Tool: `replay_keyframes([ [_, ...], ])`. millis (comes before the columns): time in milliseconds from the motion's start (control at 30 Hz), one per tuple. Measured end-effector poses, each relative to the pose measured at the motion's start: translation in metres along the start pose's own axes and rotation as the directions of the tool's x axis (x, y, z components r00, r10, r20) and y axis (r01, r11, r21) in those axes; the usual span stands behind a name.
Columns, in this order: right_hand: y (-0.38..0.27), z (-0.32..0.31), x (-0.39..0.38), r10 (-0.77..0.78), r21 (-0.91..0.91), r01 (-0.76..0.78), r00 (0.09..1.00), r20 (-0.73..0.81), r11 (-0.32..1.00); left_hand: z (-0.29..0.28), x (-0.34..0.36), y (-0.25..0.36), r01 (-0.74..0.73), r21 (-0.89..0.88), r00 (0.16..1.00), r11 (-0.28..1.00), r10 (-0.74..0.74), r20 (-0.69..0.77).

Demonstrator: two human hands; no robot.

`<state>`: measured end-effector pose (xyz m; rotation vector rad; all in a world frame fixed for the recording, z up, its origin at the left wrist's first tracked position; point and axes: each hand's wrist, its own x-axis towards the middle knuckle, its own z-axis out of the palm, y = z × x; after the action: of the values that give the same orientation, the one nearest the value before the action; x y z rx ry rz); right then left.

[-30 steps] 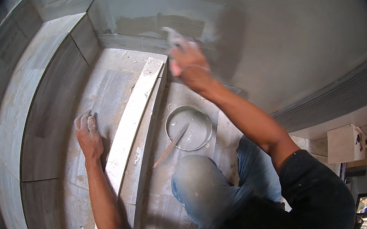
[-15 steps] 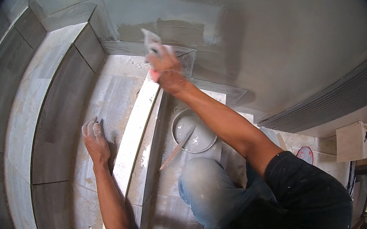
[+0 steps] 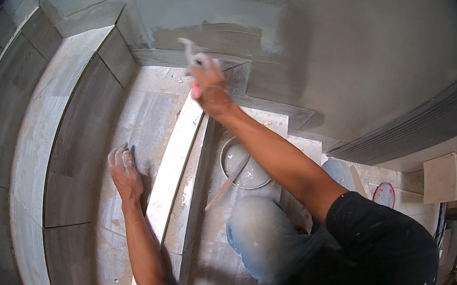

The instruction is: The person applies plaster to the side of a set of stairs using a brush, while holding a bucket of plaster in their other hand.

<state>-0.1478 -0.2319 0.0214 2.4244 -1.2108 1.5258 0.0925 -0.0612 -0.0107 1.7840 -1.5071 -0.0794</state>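
My right hand (image 3: 210,84), blurred, is closed beside the tiled skirting at the foot of the wall. It grips an object with a thin whitish flap (image 3: 188,45) above the fingers and a pinkish-red part near the palm; blur hides its kind. My left hand (image 3: 126,176), dusted white, has its fingers curled over the tiled step (image 3: 147,115). A small greyish lump shows by its thumb; I cannot make out what it is. Between my arms runs a long white strip (image 3: 176,164) along the step edge. Below my right forearm sits a round tub (image 3: 224,163) of whitish-grey paste.
A wooden stick (image 3: 223,189) leans across the tub. Tiled steps (image 3: 81,141) rise on the left, and a grey, patchily coated wall (image 3: 340,29) stands ahead. My bent knee (image 3: 261,236) is close to the tub. A cardboard box (image 3: 444,178) and a red-rimmed round object (image 3: 384,195) lie at right.
The whole view has shifted slightly, moving the scene a little to the right. The whitish flap in my right hand has changed angle. My left hand stays on the step.
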Motion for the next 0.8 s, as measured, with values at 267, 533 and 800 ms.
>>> replay_keyframes([
  [267, -0.018, -0.014, -0.01, -0.045, 0.067, 0.047, 0.999, -0.024, 0.997, 0.004, 0.002, 0.007, 0.016, -0.035, 1.0, 0.999, -0.015, 0.015],
  [533, 0.01, -0.031, -0.01, -0.012, -0.088, -0.002, 0.987, -0.159, 0.996, -0.003, -0.002, -0.001, 0.01, -0.026, 1.0, 1.0, -0.011, -0.01],
  [800, -0.019, -0.047, -0.039, 0.002, 0.099, 0.007, 0.996, -0.088, 0.995, 0.0, 0.0, 0.005, 0.038, -0.025, 0.999, 0.999, -0.038, -0.003],
])
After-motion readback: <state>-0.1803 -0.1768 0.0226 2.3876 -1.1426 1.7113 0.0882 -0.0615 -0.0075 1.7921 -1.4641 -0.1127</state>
